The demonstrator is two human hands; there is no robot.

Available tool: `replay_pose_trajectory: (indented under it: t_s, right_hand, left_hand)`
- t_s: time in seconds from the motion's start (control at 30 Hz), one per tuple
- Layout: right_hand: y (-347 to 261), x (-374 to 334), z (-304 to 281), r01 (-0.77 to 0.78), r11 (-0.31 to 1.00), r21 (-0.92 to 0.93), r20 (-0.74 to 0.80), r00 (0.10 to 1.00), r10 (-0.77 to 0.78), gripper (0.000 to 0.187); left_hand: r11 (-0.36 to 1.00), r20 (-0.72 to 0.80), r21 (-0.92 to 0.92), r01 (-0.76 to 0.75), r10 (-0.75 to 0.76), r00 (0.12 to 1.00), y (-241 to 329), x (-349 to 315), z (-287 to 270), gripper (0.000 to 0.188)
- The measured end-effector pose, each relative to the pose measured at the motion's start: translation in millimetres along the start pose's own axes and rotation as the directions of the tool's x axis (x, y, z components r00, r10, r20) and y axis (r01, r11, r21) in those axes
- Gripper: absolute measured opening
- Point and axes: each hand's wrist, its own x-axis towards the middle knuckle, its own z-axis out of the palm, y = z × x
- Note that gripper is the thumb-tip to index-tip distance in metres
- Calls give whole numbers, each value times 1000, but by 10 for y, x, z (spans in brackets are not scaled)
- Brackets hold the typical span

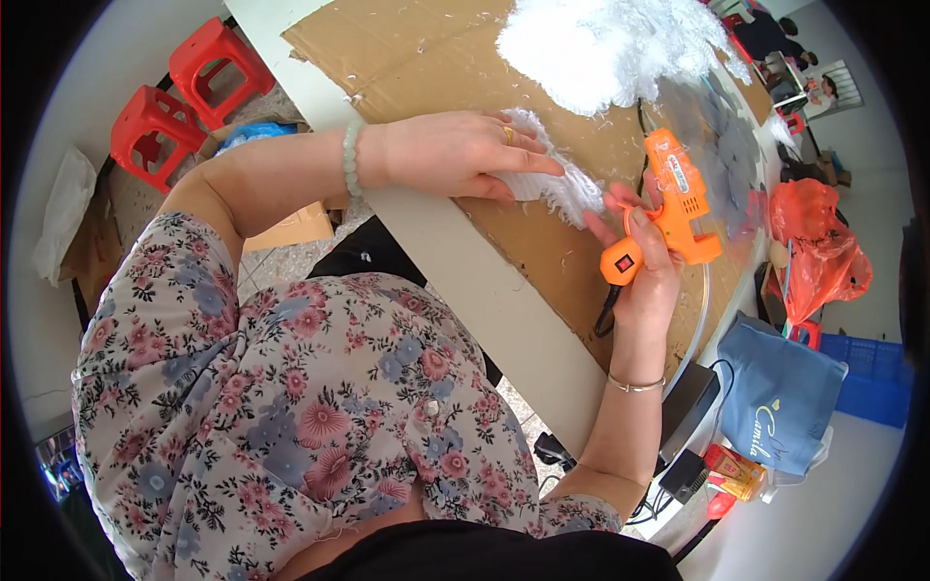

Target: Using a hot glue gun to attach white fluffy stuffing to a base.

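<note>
My left hand (465,155) lies across a white fringed strip of knitted-looking fabric (562,184), its fingers stretched out and resting on it. The strip is flat on a brown cardboard sheet (523,252), and my fingers hide part of it. Wrapped round the handle of an orange hot glue gun (683,198), my right hand (644,261) holds it just right of the strip. The gun's barrel points away from me, and a black cord (607,310) leaves the end of its handle. Whether glue is at the nozzle cannot be made out.
A heap of white fringed material (610,48) covers the far part of the cardboard. Clear plastic (727,145) lies right of the gun. A red bag (819,242) and a blue bag (780,387) are at the right. Red stools (150,136) stand on the left floor.
</note>
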Motion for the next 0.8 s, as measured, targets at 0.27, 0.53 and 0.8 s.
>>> replay_pose_trajectory:
  t_s: [0.27,0.53,0.8]
  right_hand:
    - [-446,54,-257,231,966,117,-238,951,-199,49]
    - [-460,375,-876,251,966,68,-406,891,-203,35]
    - [-379,655,-1216,183,971,157,-546,835,-69,30]
  left_hand:
    - [886,-149,-384,259,-336,930,-143,555,-417,17]
    - [707,-101,-611,356,-516,851,-379,2080,164,13]
    - [774,-48,-415,478,-543,838,-899,3255,941,18]
